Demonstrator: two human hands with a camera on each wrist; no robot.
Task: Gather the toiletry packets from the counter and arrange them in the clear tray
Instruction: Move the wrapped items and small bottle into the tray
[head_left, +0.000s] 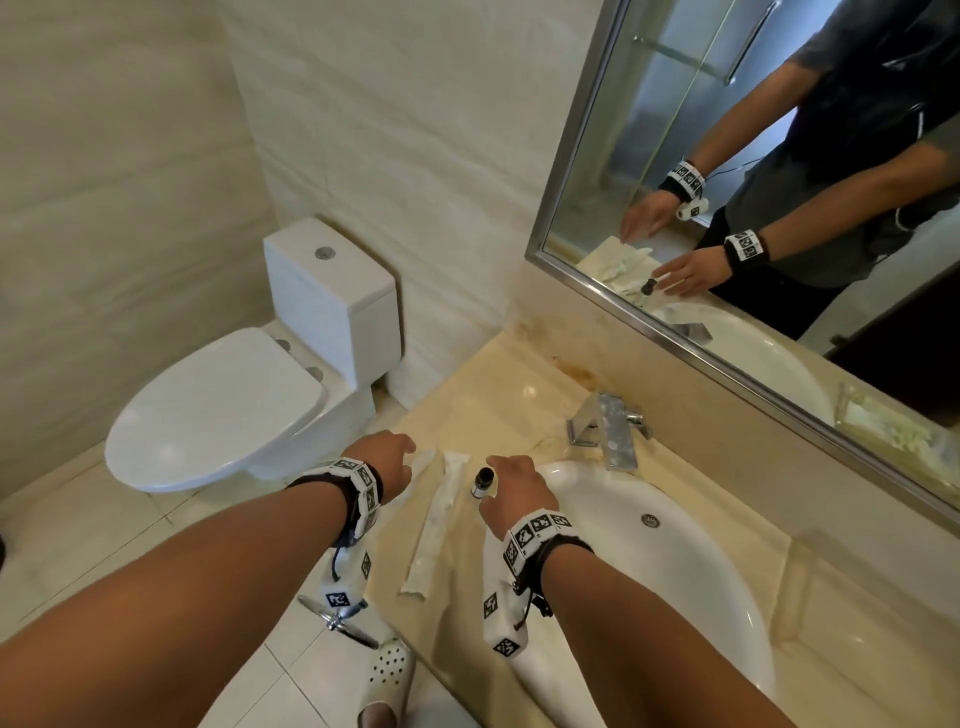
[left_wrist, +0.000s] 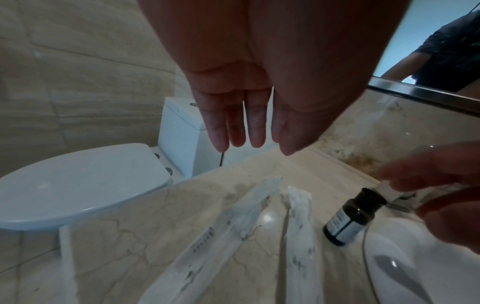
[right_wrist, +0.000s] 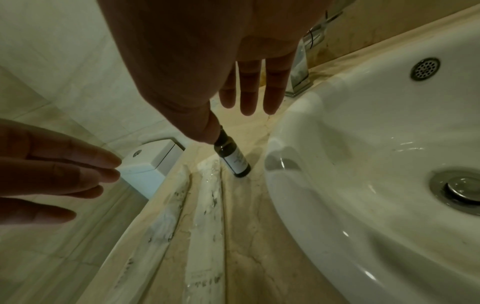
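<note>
Left wrist view alone shows both packets (left_wrist: 226, 224) whole; left hand (left_wrist: 246, 115) spread, empty; right hand (right_wrist: 207, 67) slack above bottle (right_wrist: 235, 162), contact unclear.

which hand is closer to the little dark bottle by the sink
Right. The right hand hovers directly over the dark bottle, thumb beside its cap. The left hand is open above the two long packets, further toward the toilet side.
</note>
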